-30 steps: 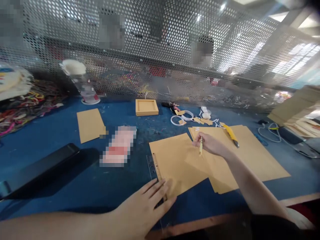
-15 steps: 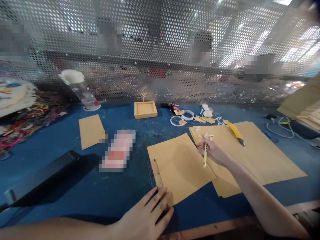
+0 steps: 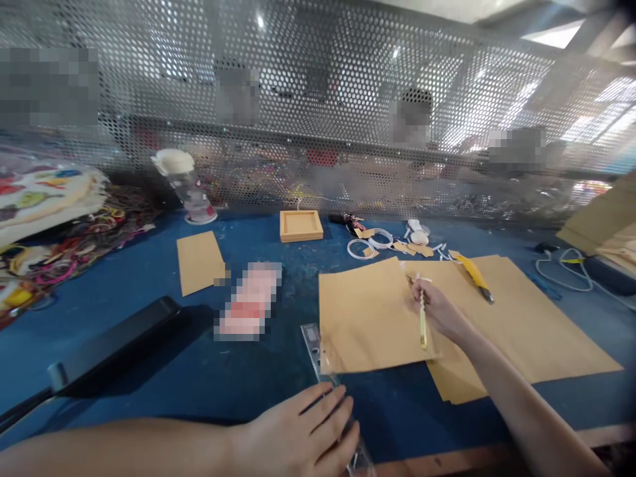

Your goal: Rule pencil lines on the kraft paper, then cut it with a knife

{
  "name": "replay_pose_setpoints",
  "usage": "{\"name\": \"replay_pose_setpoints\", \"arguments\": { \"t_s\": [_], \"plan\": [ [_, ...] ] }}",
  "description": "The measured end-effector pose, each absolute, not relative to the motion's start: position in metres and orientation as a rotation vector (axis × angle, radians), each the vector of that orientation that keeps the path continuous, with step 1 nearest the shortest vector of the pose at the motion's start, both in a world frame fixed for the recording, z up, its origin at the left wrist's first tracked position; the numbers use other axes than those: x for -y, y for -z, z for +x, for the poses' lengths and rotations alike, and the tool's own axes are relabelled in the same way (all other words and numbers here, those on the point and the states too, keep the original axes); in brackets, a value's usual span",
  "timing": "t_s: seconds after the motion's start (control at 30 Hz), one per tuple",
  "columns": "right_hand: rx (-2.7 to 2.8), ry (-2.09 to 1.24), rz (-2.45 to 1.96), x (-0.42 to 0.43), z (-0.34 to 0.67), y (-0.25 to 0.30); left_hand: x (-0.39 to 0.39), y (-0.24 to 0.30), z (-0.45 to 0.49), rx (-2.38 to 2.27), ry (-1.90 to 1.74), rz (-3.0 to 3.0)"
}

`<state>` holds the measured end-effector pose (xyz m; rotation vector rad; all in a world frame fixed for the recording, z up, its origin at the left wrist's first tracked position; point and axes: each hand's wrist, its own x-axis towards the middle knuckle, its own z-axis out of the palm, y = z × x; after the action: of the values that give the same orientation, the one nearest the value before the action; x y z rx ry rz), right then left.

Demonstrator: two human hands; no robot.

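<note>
My left hand (image 3: pixel 308 430) lies flat, fingers spread, over a clear ruler (image 3: pixel 311 339) near the front edge of the table. The ruler's far end shows beyond my fingers, just left of a brown kraft paper sheet (image 3: pixel 368 318). My right hand (image 3: pixel 431 306) is closed around a pale yellow-green pencil (image 3: pixel 423 326), which points back toward me. Its fingertips are at the right part of that sheet, which looks blurred. Under and right of it, larger kraft sheets (image 3: pixel 527 318) lie stacked, with a yellow utility knife (image 3: pixel 474 278) on top.
At the back are a shallow box (image 3: pixel 301 235), clear rings (image 3: pixel 360 249) and paper scraps. Left stand a lidded plastic cup (image 3: pixel 196 199), a small brown card (image 3: pixel 199 263), a black elongated case (image 3: pixel 119 341) and tangled threads (image 3: pixel 129 218). A perforated metal screen (image 3: pixel 318 79) rises behind.
The kraft sheet has turned and shifted away from the ruler, which it partly underlay before. My left hand stays on the ruler. The whole view has shifted slightly.
</note>
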<state>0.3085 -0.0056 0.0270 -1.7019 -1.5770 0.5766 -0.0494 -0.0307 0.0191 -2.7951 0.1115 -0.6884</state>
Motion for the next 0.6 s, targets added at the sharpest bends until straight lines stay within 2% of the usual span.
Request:
{"name": "replay_pose_setpoints", "arguments": {
  "t_s": [0.23,0.47,0.6],
  "plan": [
    [1.348,-0.329,-1.846,0.052,0.281,-0.025,0.032,-0.016,-0.053,-0.161,0.719,-2.741],
    [1.484,-0.929,-1.576,0.109,0.238,-0.014,0.03,-0.016,-0.055,-0.209,0.826,-2.799],
    [1.6,-0.874,-1.513,0.095,0.255,-0.028,0.025,-0.009,-0.053,-0.151,0.81,-2.82]
  ]
}}
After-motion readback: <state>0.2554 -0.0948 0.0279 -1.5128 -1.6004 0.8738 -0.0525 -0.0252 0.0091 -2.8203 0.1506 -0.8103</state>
